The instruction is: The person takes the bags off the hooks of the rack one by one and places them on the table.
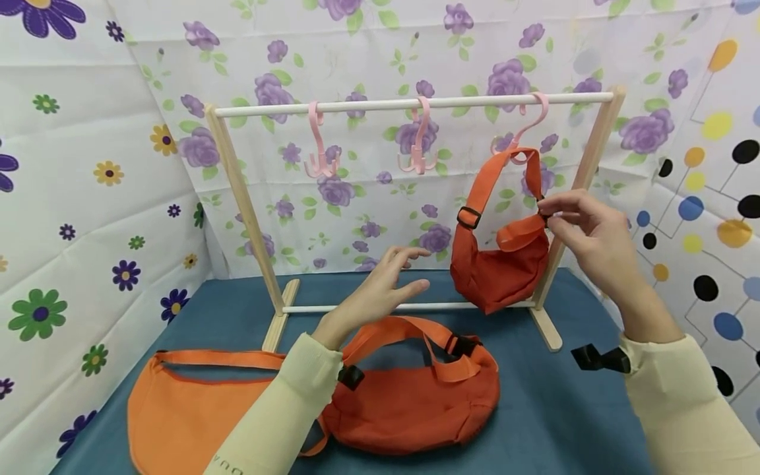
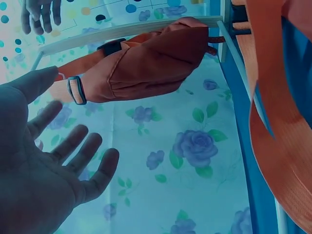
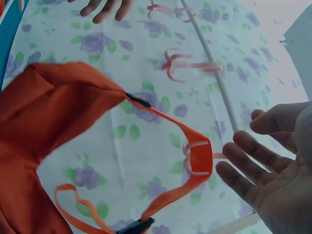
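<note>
A small red-orange shoulder bag (image 1: 507, 274) hangs by its strap (image 1: 485, 181) from the right-hand pink hook (image 1: 541, 115). My right hand (image 1: 602, 244) is beside the bag's right buckle in the head view, fingers loosely bent. In the right wrist view, that hand (image 3: 278, 165) stands apart from the strap and holds nothing. Left of the hanging bag, my left hand (image 1: 386, 290) is in the air with fingers spread and relaxed. The left wrist view shows it empty too, near the bag's strap adjuster (image 2: 76, 90).
A larger red-orange bag (image 1: 410, 409) and an orange bag (image 1: 190, 415) lie on the blue cloth (image 1: 552, 402), partly behind my left sleeve. The wooden rack's white rail (image 1: 368, 105) carries two more pink hooks, left (image 1: 320, 145) and middle (image 1: 421, 138). Patterned sheets (image 1: 77, 198) enclose the table.
</note>
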Demonstrator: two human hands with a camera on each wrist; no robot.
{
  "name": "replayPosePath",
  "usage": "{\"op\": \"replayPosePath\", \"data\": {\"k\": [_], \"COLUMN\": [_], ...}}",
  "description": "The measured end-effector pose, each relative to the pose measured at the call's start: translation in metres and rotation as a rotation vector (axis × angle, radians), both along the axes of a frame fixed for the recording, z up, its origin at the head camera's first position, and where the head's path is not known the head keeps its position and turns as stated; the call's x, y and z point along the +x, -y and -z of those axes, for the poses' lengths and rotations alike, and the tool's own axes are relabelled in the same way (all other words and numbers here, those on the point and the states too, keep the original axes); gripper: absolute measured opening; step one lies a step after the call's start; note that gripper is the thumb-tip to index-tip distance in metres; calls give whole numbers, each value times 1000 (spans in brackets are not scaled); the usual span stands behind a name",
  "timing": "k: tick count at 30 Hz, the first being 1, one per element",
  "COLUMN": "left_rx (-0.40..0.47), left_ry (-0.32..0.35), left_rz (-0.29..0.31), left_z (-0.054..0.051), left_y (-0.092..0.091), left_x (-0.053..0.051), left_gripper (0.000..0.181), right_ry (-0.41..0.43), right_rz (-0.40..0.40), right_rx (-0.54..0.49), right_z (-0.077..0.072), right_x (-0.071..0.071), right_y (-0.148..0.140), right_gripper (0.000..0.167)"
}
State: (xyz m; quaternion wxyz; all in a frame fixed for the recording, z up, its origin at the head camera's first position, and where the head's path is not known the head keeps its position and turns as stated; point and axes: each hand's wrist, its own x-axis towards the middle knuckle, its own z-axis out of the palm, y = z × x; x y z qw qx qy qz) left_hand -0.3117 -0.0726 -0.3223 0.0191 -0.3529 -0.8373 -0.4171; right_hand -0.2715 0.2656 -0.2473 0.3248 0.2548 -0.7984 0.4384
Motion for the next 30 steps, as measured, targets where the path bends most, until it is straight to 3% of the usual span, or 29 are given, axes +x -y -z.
{"op": "replayPosePath", "data": {"k": [8,15,24,30], "left_rx": [38,116,153,171], "left_ry": [-15,-58,-76,-68], "left_rz": [-36,-71,-76,-110], "left_z": [-12,-18,-21,-23], "left_y": [-15,-29,-40,-49], "left_x": [0,-3,-5,-8], "left_gripper": [66,69,69,67], "right_ry": [-38,-143,-141,-161], "right_rz": [78,183,187,222], "right_rx": [-24,70,72,102], "right_z": [-25,-37,-43,-52], "right_x": [-10,-25,-28,-39], "right_y": [-5,-7,-10,-11], "right_gripper": [28,29,29,32]}}
